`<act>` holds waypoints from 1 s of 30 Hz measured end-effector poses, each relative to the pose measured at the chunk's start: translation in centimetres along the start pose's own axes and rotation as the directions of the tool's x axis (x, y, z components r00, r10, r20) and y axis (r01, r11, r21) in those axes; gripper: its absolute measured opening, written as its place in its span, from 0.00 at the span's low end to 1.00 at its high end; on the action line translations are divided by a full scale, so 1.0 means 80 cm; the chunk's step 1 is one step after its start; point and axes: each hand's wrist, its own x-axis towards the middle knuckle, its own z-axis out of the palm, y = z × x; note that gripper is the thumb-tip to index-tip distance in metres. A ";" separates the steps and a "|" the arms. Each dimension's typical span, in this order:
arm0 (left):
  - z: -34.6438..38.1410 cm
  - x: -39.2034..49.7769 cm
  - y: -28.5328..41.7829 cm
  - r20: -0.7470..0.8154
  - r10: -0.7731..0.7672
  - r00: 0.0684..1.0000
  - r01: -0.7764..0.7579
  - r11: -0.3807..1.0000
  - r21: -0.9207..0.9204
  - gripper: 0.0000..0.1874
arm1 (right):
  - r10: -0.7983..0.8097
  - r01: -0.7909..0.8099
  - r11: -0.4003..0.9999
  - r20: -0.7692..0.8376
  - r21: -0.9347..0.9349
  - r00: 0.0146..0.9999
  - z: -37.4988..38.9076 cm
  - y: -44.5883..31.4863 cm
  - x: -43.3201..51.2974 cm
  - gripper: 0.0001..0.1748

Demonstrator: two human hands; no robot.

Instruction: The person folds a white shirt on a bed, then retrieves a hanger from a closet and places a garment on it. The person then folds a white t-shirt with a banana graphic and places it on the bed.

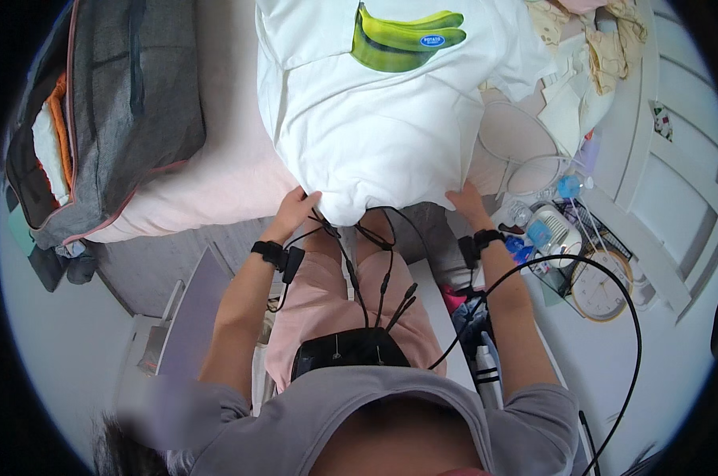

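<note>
A white T-shirt with a green banana print lies spread on the bed, its near edge hanging over the bed's side. My left hand pinches that near edge at its left corner, thumb on top. At the right corner, my right hand grips the same edge. Between the two hands the cloth sags and bunches in folds. The fingers under the fabric are hidden. Both wrists wear black straps with small devices and cables.
A grey storage bag, unzipped with folded clothes inside, stands on the bed at left. Pale clothes lie at the far right. A wire basket with bottles and a round clock sit at right. Black cables hang over my legs.
</note>
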 end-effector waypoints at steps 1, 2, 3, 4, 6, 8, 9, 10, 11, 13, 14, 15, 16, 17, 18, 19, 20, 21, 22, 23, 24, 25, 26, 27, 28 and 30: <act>0.003 0.000 -0.005 -0.016 -0.013 1.000 0.013 1.000 -0.002 0.21 | 0.045 -0.052 0.986 0.048 0.160 0.998 0.009 0.024 -0.009 0.26; -0.009 -0.004 -0.010 -0.052 -0.022 0.998 0.021 1.000 -0.018 0.19 | 0.151 -0.173 0.939 0.097 0.299 0.984 0.020 0.035 -0.024 0.26; -0.016 -0.011 -0.013 -0.098 -0.046 0.994 0.043 0.999 -0.023 0.18 | 0.134 -0.163 0.862 0.094 0.480 0.986 0.023 0.047 -0.041 0.25; -0.027 -0.017 -0.014 -0.137 -0.142 0.980 0.154 0.985 0.083 0.15 | 0.189 -0.207 0.744 0.096 0.635 0.977 0.025 0.054 -0.058 0.24; -0.035 -0.032 -0.015 -0.160 -0.016 0.987 0.036 0.992 0.123 0.12 | 0.283 -0.256 0.462 0.132 0.849 0.950 0.021 0.055 -0.086 0.21; -0.030 -0.047 -0.013 -0.284 0.364 0.887 -0.171 0.830 0.531 0.10 | 0.328 -0.169 0.457 0.011 0.873 0.945 0.021 0.038 -0.107 0.21; -0.024 -0.052 -0.011 -0.236 0.654 0.719 -0.201 0.521 0.830 0.09 | 0.318 -0.108 0.407 -0.030 0.907 0.948 0.020 0.024 -0.117 0.21; -0.013 -0.057 -0.009 -0.075 0.831 0.551 -0.098 0.154 0.983 0.09 | 0.356 -0.024 0.534 -0.198 0.845 0.913 0.022 0.009 -0.125 0.19; 0.000 -0.060 -0.007 0.089 0.814 0.574 -0.309 0.115 0.944 0.09 | 0.243 0.080 0.716 -0.355 0.694 0.903 0.017 -0.005 -0.134 0.19; 0.025 -0.067 -0.004 0.399 0.716 0.573 -0.673 0.133 0.727 0.10 | -0.017 0.257 0.903 -0.570 0.345 0.822 0.008 -0.033 -0.160 0.20; 0.035 -0.068 -0.002 0.460 0.462 0.759 -0.577 0.148 0.803 0.12 | -0.097 0.260 0.942 -0.569 0.212 0.817 0.003 -0.046 -0.175 0.20; 0.047 -0.067 -0.001 0.461 0.181 0.869 -0.485 0.122 0.866 0.14 | -0.217 0.313 0.946 -0.561 0.080 0.799 -0.006 -0.054 -0.186 0.21; 0.055 -0.064 0.000 0.402 -0.147 0.904 -0.398 0.055 0.916 0.16 | -0.335 0.375 0.926 -0.540 -0.038 0.772 -0.011 -0.064 -0.196 0.22; 0.063 -0.060 -0.001 0.338 -0.183 0.923 -0.320 0.119 0.940 0.18 | -0.343 0.354 0.933 -0.482 -0.071 0.806 -0.016 -0.071 -0.206 0.22; 0.070 -0.058 -0.003 0.267 -0.263 0.927 -0.226 0.173 0.959 0.20 | -0.354 0.350 0.932 -0.416 -0.090 0.837 -0.020 -0.076 -0.215 0.22; 0.077 -0.053 -0.005 0.195 -0.306 0.932 -0.127 0.229 0.965 0.23 | -0.368 0.352 0.929 -0.348 -0.111 0.862 -0.024 -0.081 -0.223 0.22; 0.081 -0.052 -0.010 0.137 -0.364 0.921 -0.050 0.238 0.970 0.35 | -0.370 0.348 0.929 -0.367 -0.127 0.854 -0.022 -0.086 -0.229 0.22; 0.084 -0.053 -0.017 0.003 -0.285 0.959 0.087 0.303 0.949 0.39 | -0.350 0.327 0.936 -0.394 -0.128 0.850 -0.021 -0.091 -0.235 0.22; 0.090 -0.048 -0.022 -0.063 -0.104 0.993 0.103 0.444 0.890 0.40 | -0.330 0.306 0.944 -0.421 -0.126 0.845 -0.021 -0.094 -0.241 0.21; 0.094 -0.049 -0.029 -0.191 0.005 0.982 0.155 0.564 0.811 0.42 | -0.307 0.282 0.952 -0.442 -0.123 0.843 -0.018 -0.100 -0.246 0.20; 0.099 -0.043 -0.035 -0.253 0.107 0.962 0.122 0.659 0.742 0.40 | -0.310 0.274 0.951 -0.483 -0.144 0.819 -0.018 -0.103 -0.252 0.18; 0.103 -0.039 -0.040 -0.330 0.146 0.933 0.121 0.735 0.667 0.37 | -0.298 0.260 0.954 -0.527 -0.146 0.796 -0.018 -0.108 -0.257 0.17; 0.106 -0.038 -0.046 -0.405 0.176 0.897 0.097 0.816 0.570 0.34 | -0.291 0.260 0.956 -0.572 -0.138 0.766 -0.020 -0.112 -0.262 0.17; 0.109 -0.035 -0.051 -0.433 0.193 0.880 0.089 0.831 0.549 0.32 | -0.300 0.284 0.950 -0.624 -0.128 0.721 -0.024 -0.116 -0.266 0.16; 0.108 -0.035 -0.056 -0.456 0.214 0.864 0.060 0.855 0.515 0.30 | -0.274 0.253 0.959 -0.652 -0.129 0.707 -0.028 -0.119 -0.270 0.15; 0.105 -0.037 -0.062 -0.440 0.329 0.836 -0.050 0.843 0.536 0.20 | -0.291 0.262 0.954 -0.640 -0.143 0.711 -0.039 -0.124 -0.276 0.15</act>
